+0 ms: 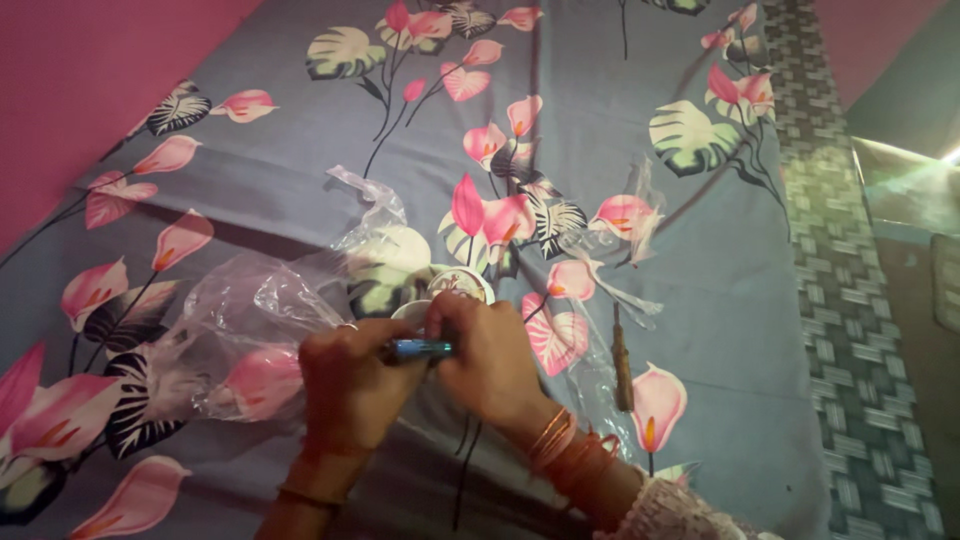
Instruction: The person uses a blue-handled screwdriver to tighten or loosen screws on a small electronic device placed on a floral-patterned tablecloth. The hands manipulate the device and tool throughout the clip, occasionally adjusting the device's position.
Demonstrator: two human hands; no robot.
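The bedsheet is grey-blue and has a printed pattern of pink flowers with orange centres, pale green-white leaves and black-and-white striped leaves on thin dark stems. At the top left, the wall is plain pink. On the right, a woven mat shows a checked pattern in grey and white. The plastic bag is clear and colourless, so the flowers of the sheet show through it. The pen between the hands is shiny blue. The small round lid is white with a little red mark. The bangles on the right wrist are orange and gold. A thin stick is dark brown.
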